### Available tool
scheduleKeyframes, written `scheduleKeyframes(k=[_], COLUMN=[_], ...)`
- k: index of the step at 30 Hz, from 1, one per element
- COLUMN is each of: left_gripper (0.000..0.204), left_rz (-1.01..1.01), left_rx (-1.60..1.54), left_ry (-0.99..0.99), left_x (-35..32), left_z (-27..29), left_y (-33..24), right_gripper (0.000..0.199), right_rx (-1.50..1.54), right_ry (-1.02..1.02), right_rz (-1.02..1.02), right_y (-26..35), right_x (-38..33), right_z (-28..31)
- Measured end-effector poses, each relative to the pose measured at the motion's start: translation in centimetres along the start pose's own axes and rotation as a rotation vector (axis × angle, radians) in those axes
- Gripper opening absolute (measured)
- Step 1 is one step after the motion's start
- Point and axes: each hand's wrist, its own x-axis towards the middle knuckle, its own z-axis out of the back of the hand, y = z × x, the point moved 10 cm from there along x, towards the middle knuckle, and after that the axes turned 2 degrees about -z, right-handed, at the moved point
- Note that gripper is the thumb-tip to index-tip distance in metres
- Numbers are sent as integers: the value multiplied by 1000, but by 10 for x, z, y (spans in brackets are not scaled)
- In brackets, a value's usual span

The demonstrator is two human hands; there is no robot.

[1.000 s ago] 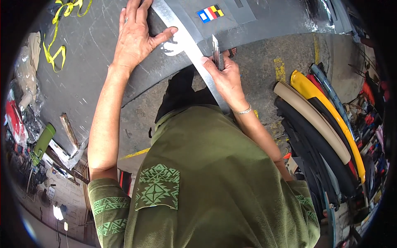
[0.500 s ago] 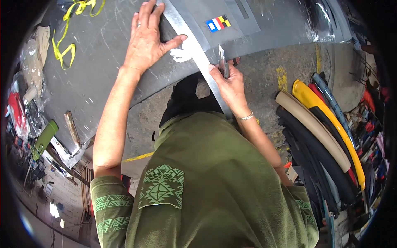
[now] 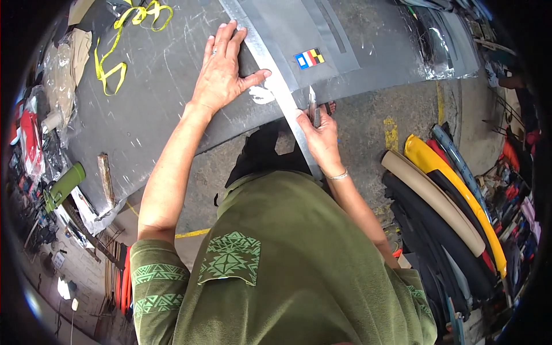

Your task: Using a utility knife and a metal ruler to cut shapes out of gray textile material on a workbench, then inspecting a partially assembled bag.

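A long metal straightedge [image 3: 268,65] lies slantwise over a grey sheet [image 3: 276,23], and its near end sticks out past the table edge toward my body. My left hand [image 3: 221,77] is spread on the dark table, with fingertips and thumb on the straightedge. Beside the near part of the straightedge, my right hand [image 3: 322,138] grips a utility knife [image 3: 314,109], blade pointing away from me. The right thumb touches the straightedge. A small patch of coloured squares [image 3: 310,58] sits on the grey sheet, right of the straightedge.
Yellow measuring tape [image 3: 118,40] lies loosely coiled on the table [image 3: 149,92] at far left. A wooden stick [image 3: 106,178] rests near its left edge. Rolls of material, including a beige roll [image 3: 434,201] and a yellow roll [image 3: 454,190], stand at right. Clear plastic [image 3: 440,57] covers the far right.
The view has shifted, so the table and both hands appear slightly lower and the left hand further right. Both hands keep the same hold on the straightedge and knife.
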Motion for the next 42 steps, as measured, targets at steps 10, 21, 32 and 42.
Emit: scheduleKeyframes(k=[10, 21, 32, 42], left_gripper=[108, 110, 121, 126], left_rz=[-7, 7, 170, 192], left_rx=[49, 372, 265, 168], left_ry=[23, 210, 384, 404], left_x=[0, 16, 27, 50], left_z=[2, -5, -17, -27], left_y=[-1, -9, 1, 19], right_gripper=[16, 29, 37, 39], right_rx=[34, 46, -554, -483], right_ry=[62, -202, -81, -146], right_rz=[-101, -123, -458, -429], right_y=[-6, -29, -285, -415], right_x=[-1, -13, -112, -180], right_z=[-5, 81, 242, 358])
